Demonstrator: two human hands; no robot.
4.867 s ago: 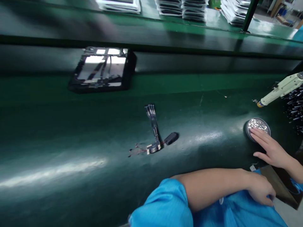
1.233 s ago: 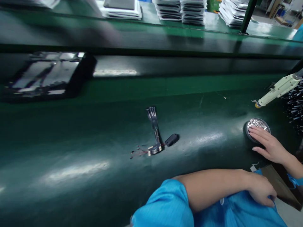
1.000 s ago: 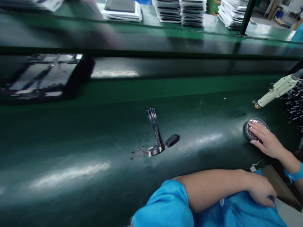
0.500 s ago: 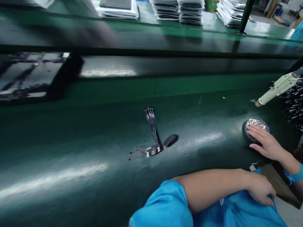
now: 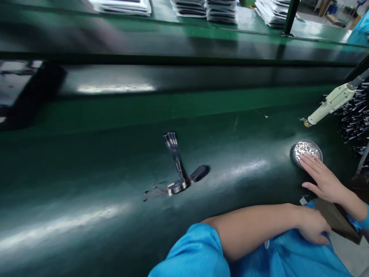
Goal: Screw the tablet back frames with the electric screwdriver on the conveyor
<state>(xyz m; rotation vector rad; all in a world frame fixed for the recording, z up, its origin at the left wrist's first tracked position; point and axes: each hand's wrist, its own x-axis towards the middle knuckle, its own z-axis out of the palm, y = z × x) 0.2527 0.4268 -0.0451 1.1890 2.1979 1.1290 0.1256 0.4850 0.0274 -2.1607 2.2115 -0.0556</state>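
Note:
My right hand [image 5: 324, 181] is at a round metal dish [image 5: 307, 147] full of tiny shiny metal pieces, with its fingers stretched out over the near rim and the thumb apart. My left hand [image 5: 314, 227] lies low in front of my blue clothing, its visible fingers curled in. What it may hold is hidden. On the green work surface, away from both hands, lies a small circuit board [image 5: 177, 187] with a dark fanned cable bundle [image 5: 174, 154], thin red and black wires, and a black oblong part [image 5: 200, 173] wired to it.
A pale pen-shaped tool [image 5: 330, 104] with a yellow tip slants above the dish. Many thin dark parts [image 5: 357, 111] lie at the right. A black tray [image 5: 37, 92] is at the left. Stacks of white packets [image 5: 221, 11] stand on the shelf [image 5: 173, 42] at the back.
The view has shifted, so everything on the bench sits further left. My right hand has drawn back slightly from the dish, uncovering more of the metal pieces. My left hand stays low, curled.

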